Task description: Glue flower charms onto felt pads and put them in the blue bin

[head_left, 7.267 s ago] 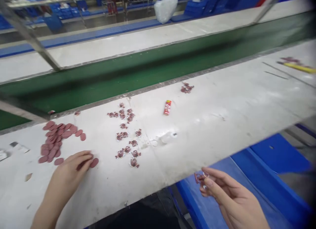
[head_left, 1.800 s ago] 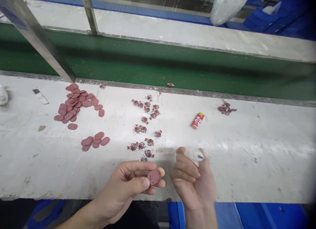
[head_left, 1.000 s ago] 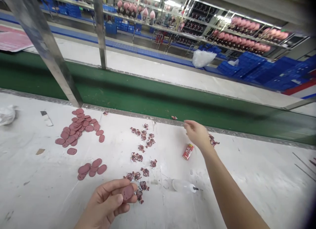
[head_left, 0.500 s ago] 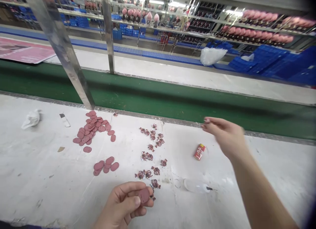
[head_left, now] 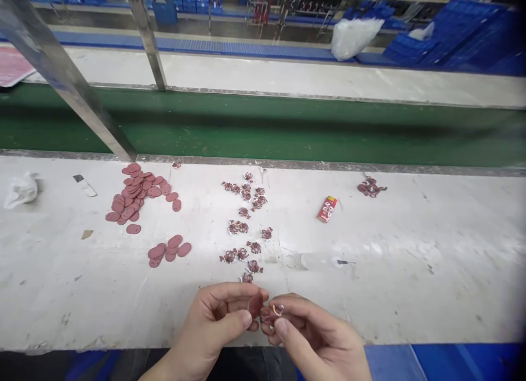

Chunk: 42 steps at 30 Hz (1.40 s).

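My left hand (head_left: 217, 320) pinches a flat maroon oval disc (head_left: 255, 304) between thumb and fingers near the table's front edge. Close against it, my right hand (head_left: 316, 331) grips a small crinkled dark-red piece with an orange strand (head_left: 271, 314). The disc and the piece meet or nearly meet; which, I cannot tell. Beyond my hands runs a line of similar crinkled pieces (head_left: 238, 226). Left of them lie a small group of maroon discs (head_left: 170, 250) and a larger heap of discs (head_left: 137, 189).
A red packet (head_left: 327, 209) lies right of centre, near a clear bottle with a dark thin tip (head_left: 316, 261). Farther right sits a dark-red clump (head_left: 372, 187). A crumpled white wad (head_left: 22, 190) and a blade-like strip (head_left: 85, 185) are left. A metal post (head_left: 78, 85) rises beside the green belt (head_left: 255, 129).
My right hand has come back from the far right to meet my left hand, with a crinkled piece in its fingers. The view has tilted downward. The dark-red clump at right now shows.
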Tool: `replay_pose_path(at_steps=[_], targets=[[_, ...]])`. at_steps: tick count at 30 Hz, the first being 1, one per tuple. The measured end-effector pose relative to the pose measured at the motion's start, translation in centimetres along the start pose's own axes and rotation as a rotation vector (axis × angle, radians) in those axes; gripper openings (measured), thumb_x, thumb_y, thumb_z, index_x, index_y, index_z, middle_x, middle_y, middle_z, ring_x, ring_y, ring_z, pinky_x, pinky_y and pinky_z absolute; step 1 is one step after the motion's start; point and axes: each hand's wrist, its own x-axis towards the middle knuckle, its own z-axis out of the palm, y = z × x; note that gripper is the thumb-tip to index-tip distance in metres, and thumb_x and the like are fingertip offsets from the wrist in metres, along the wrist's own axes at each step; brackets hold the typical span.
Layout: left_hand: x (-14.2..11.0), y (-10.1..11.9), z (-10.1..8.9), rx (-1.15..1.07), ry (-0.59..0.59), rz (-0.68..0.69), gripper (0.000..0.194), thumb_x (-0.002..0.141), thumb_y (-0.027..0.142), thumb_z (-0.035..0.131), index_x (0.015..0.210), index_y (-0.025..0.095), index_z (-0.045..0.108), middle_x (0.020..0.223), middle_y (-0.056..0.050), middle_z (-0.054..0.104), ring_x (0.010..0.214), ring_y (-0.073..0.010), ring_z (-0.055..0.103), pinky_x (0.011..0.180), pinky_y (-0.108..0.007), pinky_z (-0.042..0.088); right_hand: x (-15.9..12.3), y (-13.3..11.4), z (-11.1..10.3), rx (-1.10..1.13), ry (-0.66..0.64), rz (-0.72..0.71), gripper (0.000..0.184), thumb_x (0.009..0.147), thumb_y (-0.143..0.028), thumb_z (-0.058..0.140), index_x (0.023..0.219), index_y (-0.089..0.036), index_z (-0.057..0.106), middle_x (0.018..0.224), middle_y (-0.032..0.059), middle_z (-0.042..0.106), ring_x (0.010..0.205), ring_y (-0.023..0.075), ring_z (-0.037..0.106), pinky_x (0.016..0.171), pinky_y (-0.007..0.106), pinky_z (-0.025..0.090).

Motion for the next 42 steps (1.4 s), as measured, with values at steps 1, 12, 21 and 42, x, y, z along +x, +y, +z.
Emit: replay_pose_path(at_steps=[1, 12, 21, 42], targets=[[0.0, -0.2, -0.1, 0.019, -0.013, 0.016, 0.029, 0.079, 0.035, 0.088, 0.105, 0.023, 0.083, 0.102, -0.007, 0.084, 0.088, -0.0167, 0.074, 0.084, -0.026, 0.057, -0.1, -0.1, 0.2, 0.015, 0.018, 0.023, 0.016, 0.074, -0.040, 0.090, 0.080, -0.028, 0.083, 0.073, 0.0025, 0.074, 0.061, 0.0141, 0.063, 0.067, 0.026, 0.062], [-0.2, -0.5, -0.8, 0.027, -0.068, 0.073, 0.024, 0.084, 0.026, 0.084, 0.108, 0.025, 0.083, 0.105, -0.006, 0.084, 0.095, -0.0192, 0.078, 0.089, -0.027, 0.060, -0.1, 0.2, 0.1, -0.089, -0.034, 0.011, 0.021, 0.072, -0.041, 0.092, 0.086, -0.027, 0.085, 0.079, 0.0042, 0.076, 0.062, 0.0152, 0.060, 0.070, 0.028, 0.062], [-0.3, 0.0, -0.4, -0.034, -0.069, 0.025, 0.009, 0.081, 0.019, 0.085, 0.089, 0.021, 0.079, 0.104, -0.006, 0.084, 0.092, -0.0166, 0.077, 0.086, -0.026, 0.059, -0.3, 0.2, -0.9, -0.164, -0.088, -0.044, 0.015, 0.081, -0.037, 0.085, 0.092, -0.027, 0.084, 0.085, 0.0062, 0.076, 0.076, 0.0209, 0.072, 0.070, 0.029, 0.064], [-0.3, -0.4, -0.2, 0.040, -0.009, 0.083, 0.008, 0.083, 0.024, 0.083, 0.076, 0.022, 0.083, 0.091, -0.005, 0.083, 0.092, -0.0197, 0.075, 0.089, -0.031, 0.055, 0.2, -0.1, -1.3, -0.173, -0.159, -0.017, 0.011, 0.085, -0.036, 0.083, 0.093, -0.028, 0.081, 0.086, 0.0012, 0.075, 0.078, 0.0144, 0.069, 0.074, 0.020, 0.060]])
